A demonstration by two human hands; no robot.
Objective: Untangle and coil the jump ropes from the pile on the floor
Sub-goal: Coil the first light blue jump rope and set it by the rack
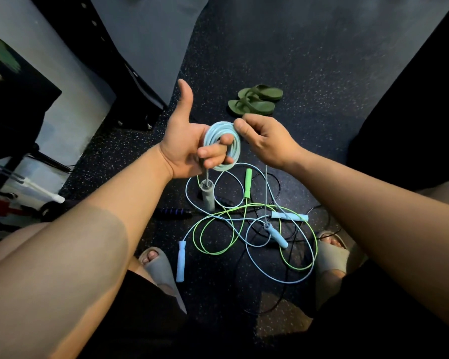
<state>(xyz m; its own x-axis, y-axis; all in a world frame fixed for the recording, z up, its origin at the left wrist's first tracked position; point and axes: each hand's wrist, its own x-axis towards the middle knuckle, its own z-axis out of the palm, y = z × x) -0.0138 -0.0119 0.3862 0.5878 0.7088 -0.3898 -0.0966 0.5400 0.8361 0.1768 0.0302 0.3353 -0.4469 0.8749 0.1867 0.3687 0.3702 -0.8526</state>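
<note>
**1. L hand** point(189, 146): palm toward camera, thumb stuck straight up, fingers curled round the coil point(213, 133) and gripping it. The coil was lt-blue rope, several turns thick. It sat in those fingers, w/ its far edge reaching the R hand.

**2. R hand** point(265, 141): back toward camera, thumb and forefinger pinching the rope at the coil's upper edge, just R of the L fingers. Remaining fingers were curled.

**3. Grey handle** point(208, 196): hung on a short cord straight below the L hand, end cap facing up. Whether its foot touched the floor, cannot tell.

**4. Loose strand** point(266, 193): ran straight down from under the R hand to a tilted lt-blue handle point(278, 235).

**5. Pile** point(244, 224): lay on the speckled dark floor point(296, 73) below both hands, btwn the two feet. Contents:
- 2nd lt-blue handle point(290, 216), just beside the tilted one.
- 3rd lt-blue handle point(181, 261), well below the L hand, near the L foot point(161, 270).
- Green handle point(248, 183), below the gap btwn the hands.
- Green cord point(316, 244), looping across lt-blue loops.
- Dark handle w/ blue bands point(175, 212), below the L wrist.

**6. Feet**: both in grey slides; R foot point(332, 252) was below the R forearm, at the pile's edge.

**7. Green flip-flops** point(254, 102): a pair on the floor just beyond the R hand, apart from the pile.
</note>
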